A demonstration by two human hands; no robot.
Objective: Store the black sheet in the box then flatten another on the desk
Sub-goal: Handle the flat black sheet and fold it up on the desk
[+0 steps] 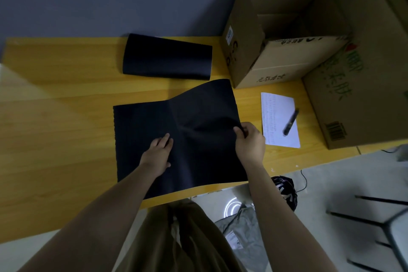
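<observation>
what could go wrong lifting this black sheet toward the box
The right hand pinches only the right edge of the black sheet while the left hand presses it flat, so pulling now may crease it further. The sheet's near edge overhangs the desk and could slide off once released. Swinging it toward the open box might sweep the pen off the paper.

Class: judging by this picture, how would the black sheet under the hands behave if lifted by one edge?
Probably floppy: the black sheet bows where the right hand pinches its edge. Likely light, as one pinch raises that side. It may spring back, since the rolled sheet behind keeps its curl.
</observation>
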